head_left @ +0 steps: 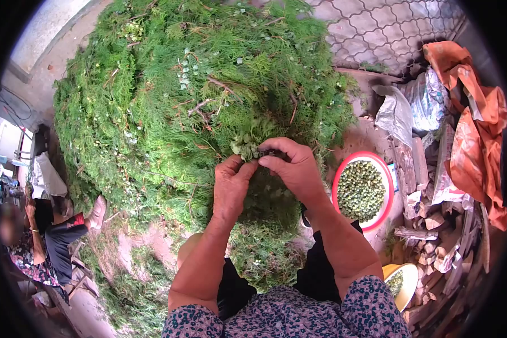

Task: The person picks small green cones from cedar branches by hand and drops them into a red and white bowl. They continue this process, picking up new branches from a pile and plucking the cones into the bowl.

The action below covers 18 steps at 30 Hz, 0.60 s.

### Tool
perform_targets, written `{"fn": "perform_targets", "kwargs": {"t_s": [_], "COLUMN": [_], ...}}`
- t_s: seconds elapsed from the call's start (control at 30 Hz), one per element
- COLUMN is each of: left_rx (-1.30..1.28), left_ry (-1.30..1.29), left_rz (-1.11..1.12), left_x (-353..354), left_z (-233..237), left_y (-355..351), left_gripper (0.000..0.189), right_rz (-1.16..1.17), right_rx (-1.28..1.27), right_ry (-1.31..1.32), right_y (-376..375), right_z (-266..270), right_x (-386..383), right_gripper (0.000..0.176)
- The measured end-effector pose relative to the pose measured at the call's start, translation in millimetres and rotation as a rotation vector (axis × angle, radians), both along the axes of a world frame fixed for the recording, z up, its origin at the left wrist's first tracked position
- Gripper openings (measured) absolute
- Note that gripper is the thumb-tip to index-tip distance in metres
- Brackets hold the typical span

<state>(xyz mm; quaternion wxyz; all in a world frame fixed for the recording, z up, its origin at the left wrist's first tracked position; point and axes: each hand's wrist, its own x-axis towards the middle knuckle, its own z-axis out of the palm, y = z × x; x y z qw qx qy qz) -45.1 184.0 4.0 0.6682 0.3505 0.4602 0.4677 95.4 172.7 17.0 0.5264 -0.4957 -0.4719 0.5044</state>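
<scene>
Above my lap, my left hand (231, 185) and my right hand (293, 168) meet with fingertips pinched on a small evergreen sprig (247, 145) bearing pale green cones. The thumbs nearly touch, and a dark stem end shows by the right fingers. Just beyond them rises a big heap of green evergreen branches (152, 118) dotted with pale cones. To the right of my right hand stands a red-rimmed basin (389, 194) holding many small green cones.
A yellow basin (413, 279) with some green cones stands at lower right, beside stacked firewood (434, 248). Orange sheeting (473, 146) and white sacks (425, 101) lie at right. Another person (56, 242) sits at far left. Loose greenery (265, 259) covers the floor between my legs.
</scene>
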Motion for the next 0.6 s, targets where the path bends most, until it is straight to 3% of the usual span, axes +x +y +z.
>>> {"fn": "perform_targets", "kwargs": {"t_s": [0.07,0.17,0.4,0.47,0.6], "left_rx": [0.122,0.173,0.213,0.039,0.058], "left_ry": [0.167,0.161,0.152,0.004,0.012], "left_rz": [-0.05,-0.011,-0.096,-0.053,0.01], "left_x": [-4,3,-3,1,7], "left_z": [-17,-4,-8,1,2], "left_y": [2,-2,-3,-3,-3], "left_gripper": [0.014,0.017,0.013,0.011,0.011], "right_rz": [-0.101,-0.136,-0.09,0.096,0.025], "right_rx": [0.163,0.273,0.3,-0.225,-0.272], "right_ry": [-0.303,-0.421,-0.434,0.208,0.478], "right_y": [-1,2,1,2,1], "right_z": [1,-6,-5,3,11], "right_x": [-5,-5,-2,7,10], "right_gripper": [0.021,0.021,0.015,0.012,0.012]}}
